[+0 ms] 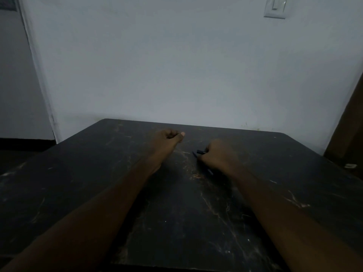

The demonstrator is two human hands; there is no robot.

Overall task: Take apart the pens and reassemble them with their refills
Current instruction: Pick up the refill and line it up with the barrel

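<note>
Right hand [218, 156]: centre right of the frame, fingers curled tight round dark pens [200, 152]; pen ends poke out to the left and below the fist.
Left hand [170, 136]: centre, fingers curled in, thumb out, nothing visible in it.
Risk: dim light and dark pens over a dark table [98, 173]; a freed refill could roll off and be hard to find.
Edges: the far edge lies just beyond both hands.
Room: tabletop spreads wide on either side.
</note>
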